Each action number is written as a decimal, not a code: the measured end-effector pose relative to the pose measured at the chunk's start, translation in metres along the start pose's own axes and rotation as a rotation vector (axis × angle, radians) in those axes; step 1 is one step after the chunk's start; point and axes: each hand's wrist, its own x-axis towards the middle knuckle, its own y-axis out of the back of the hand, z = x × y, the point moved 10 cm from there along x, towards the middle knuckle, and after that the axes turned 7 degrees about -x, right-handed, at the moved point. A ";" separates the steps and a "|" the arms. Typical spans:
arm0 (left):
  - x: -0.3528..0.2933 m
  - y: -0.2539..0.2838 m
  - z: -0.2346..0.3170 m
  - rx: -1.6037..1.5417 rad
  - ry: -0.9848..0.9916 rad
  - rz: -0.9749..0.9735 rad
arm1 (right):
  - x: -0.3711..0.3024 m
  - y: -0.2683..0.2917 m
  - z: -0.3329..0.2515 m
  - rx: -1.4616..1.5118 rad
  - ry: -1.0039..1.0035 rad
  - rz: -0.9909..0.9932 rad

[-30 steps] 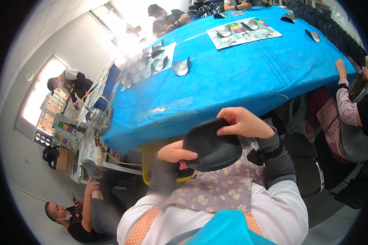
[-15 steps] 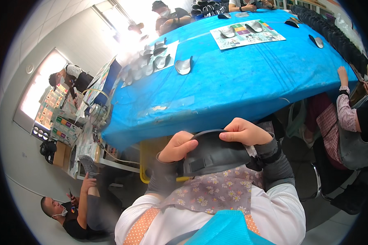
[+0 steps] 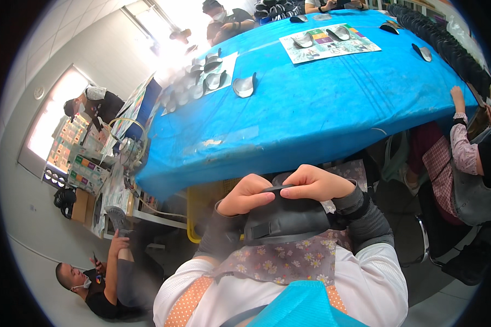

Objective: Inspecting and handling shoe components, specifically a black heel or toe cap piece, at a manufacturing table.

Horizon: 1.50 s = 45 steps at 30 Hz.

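Note:
In front of my lap I hold a black, curved, cap-like piece (image 3: 289, 215) with a small raised rectangular patch on its near left side. I cannot tell its exact kind. My left hand (image 3: 244, 195) is closed on its far rim, the thumb lying over the edge. My right hand (image 3: 317, 183) grips the same rim a little to the right, thumb on top. The two thumbs nearly meet at the middle. The fingers underneath are mostly hidden.
A blue-covered table (image 3: 300, 109) spreads ahead, with curved grey-and-black pieces (image 3: 244, 86) and printed sheets (image 3: 330, 43) on it. A yellow crate (image 3: 193, 218) sits beneath its near edge. A black chair (image 3: 439, 229) stands at right. Other people sit or stand around.
Both hands have moved closer together along the far rim, my right hand shifting left and slightly nearer. The rim between them now looks bent or pinched up.

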 end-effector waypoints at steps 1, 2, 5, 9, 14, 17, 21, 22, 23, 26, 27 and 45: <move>-0.002 0.002 -0.009 -0.012 0.078 0.003 | 0.000 0.001 0.001 0.001 0.000 0.000; -0.005 0.004 -0.017 -0.024 0.156 0.005 | 0.001 0.000 0.004 -0.037 -0.003 -0.015; -0.011 -0.003 -0.030 -0.124 0.324 -0.020 | 0.000 -0.003 0.009 -0.075 -0.015 -0.055; -0.006 -0.007 -0.024 -0.121 0.245 -0.028 | 0.000 -0.009 0.004 -0.024 -0.013 -0.102; -0.004 -0.010 -0.021 -0.102 0.234 -0.046 | 0.000 -0.011 -0.001 -0.035 0.020 -0.080; -0.002 -0.006 -0.017 -0.011 0.227 -0.010 | -0.002 -0.006 0.003 -0.120 -0.030 -0.075; -0.002 -0.003 -0.010 0.048 0.154 -0.053 | -0.004 -0.002 0.003 -0.180 -0.001 -0.063; -0.002 0.002 -0.004 0.045 0.104 -0.019 | -0.006 0.000 0.000 -0.180 -0.001 -0.064; -0.002 0.006 0.002 0.043 0.054 0.015 | -0.009 0.007 -0.003 -0.173 -0.021 -0.032; -0.006 0.021 -0.007 0.068 0.109 0.153 | -0.012 0.020 -0.011 -0.250 0.060 0.070; -0.007 0.025 -0.006 0.116 0.068 0.165 | -0.013 0.027 -0.018 -0.280 0.109 0.152; -0.031 0.072 -0.032 -0.087 0.127 0.549 | -0.033 0.070 -0.033 -0.505 0.218 0.567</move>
